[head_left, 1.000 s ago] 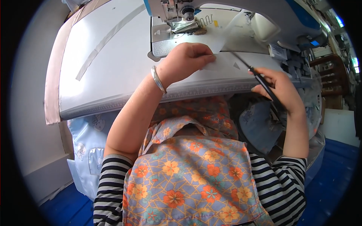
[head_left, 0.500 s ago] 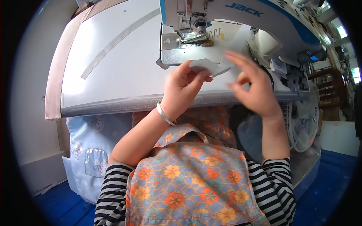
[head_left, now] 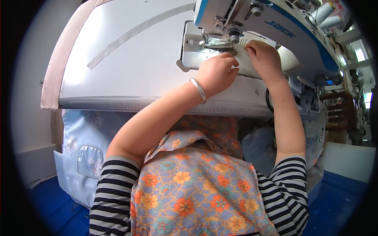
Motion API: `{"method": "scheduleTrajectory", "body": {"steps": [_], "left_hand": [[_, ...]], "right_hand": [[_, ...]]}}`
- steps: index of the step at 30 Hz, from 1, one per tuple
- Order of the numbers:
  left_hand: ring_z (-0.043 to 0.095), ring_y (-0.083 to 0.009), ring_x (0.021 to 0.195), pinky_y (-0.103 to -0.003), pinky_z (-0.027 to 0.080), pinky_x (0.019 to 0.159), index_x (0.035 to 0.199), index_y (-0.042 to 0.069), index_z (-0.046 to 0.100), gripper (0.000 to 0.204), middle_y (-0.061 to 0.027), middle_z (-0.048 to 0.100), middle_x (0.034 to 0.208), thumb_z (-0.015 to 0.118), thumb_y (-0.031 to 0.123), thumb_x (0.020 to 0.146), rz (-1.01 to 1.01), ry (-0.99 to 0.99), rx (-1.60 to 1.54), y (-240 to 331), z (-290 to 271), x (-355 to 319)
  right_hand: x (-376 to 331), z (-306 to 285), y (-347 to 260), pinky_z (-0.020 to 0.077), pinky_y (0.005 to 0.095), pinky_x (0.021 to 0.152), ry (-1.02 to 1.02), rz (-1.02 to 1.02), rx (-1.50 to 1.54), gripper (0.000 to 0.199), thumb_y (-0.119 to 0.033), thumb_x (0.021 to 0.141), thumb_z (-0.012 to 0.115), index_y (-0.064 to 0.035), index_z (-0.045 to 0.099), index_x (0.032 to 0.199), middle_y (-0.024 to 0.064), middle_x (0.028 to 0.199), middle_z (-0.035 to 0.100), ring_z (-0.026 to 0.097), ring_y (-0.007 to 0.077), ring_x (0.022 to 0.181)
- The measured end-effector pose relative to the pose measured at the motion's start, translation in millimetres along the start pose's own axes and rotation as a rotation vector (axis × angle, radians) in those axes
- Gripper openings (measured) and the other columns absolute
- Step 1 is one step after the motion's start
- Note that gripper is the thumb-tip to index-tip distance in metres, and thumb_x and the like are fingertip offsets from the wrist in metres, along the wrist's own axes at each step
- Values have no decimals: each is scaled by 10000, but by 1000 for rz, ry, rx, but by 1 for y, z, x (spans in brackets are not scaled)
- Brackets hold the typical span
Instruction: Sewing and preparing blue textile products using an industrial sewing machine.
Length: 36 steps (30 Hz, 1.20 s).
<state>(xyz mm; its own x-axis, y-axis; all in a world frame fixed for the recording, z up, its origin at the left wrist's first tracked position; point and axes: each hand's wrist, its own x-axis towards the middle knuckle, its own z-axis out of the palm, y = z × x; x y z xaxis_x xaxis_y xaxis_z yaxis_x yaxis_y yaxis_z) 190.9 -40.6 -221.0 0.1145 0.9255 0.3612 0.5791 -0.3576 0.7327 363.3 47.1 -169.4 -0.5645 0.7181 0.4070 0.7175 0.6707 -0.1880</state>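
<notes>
At the sewing machine (head_left: 301,41), both my hands are close to the presser foot (head_left: 219,42). A pale, whitish piece of cloth (head_left: 242,59) lies between them, hard to tell from the white table. My left hand (head_left: 218,74), with a silver bangle at the wrist, is curled just in front of the foot; its fingertips are partly hidden, so what they hold does not show. Farther right, under the machine's arm, my right hand (head_left: 266,61) pinches the far right edge of the pale cloth between thumb and fingers.
A long grey-white strip (head_left: 130,38) lies curved across the left of the white table (head_left: 118,78). A clear ruler-marked edge (head_left: 138,103) runs along the table's front. Thread cones (head_left: 325,15) stand at the upper right, and a wooden chair (head_left: 340,110) is beyond.
Both hands have moved forward to the presser foot. The pale piece, held up in my left hand before, is now down by the foot. My right hand has gone from open to pinching.
</notes>
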Motion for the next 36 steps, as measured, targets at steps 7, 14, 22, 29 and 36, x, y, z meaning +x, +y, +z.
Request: {"method": "scheduleTrajectory", "body": {"steps": [7,14,22,29,36], "left_hand": [[647,-306,1025,-419,529,881,938,52,717,179,-118,588,1275,581,125,848,141,-34,256,1,13,5],[606,-283,1102,-401,505,932,928,52,708,174,-113,579,1298,596,113,810,157,-108,389,-1,18,17],[615,-265,989,-376,512,875,981,35,689,213,-110,609,1211,587,121,814,113,-97,454,-1,18,16],[612,-267,922,-373,510,835,1046,-2,654,272,-102,622,1155,580,122,815,111,-43,477,-2,20,15],[623,-267,971,-375,509,854,982,2,673,225,-113,623,1154,583,144,833,157,-108,474,-4,20,16]], "right_hand": [[7,9,-3,521,421,712,-16,-64,-11,119,-157,892,586,-75,671,878,107,850,682,663,327,810],[10,4,-10,525,416,713,-74,-76,-69,122,-148,895,587,-72,684,887,106,859,686,668,318,819],[13,8,-14,524,416,714,-81,-92,-3,109,-146,882,617,-68,685,918,111,885,688,666,325,811],[22,8,-8,519,442,727,138,-342,-214,186,-204,862,698,-60,673,976,129,880,664,661,344,791],[37,10,9,535,412,746,-194,-141,-43,168,-183,854,689,-37,703,934,118,912,713,683,330,858]]}}
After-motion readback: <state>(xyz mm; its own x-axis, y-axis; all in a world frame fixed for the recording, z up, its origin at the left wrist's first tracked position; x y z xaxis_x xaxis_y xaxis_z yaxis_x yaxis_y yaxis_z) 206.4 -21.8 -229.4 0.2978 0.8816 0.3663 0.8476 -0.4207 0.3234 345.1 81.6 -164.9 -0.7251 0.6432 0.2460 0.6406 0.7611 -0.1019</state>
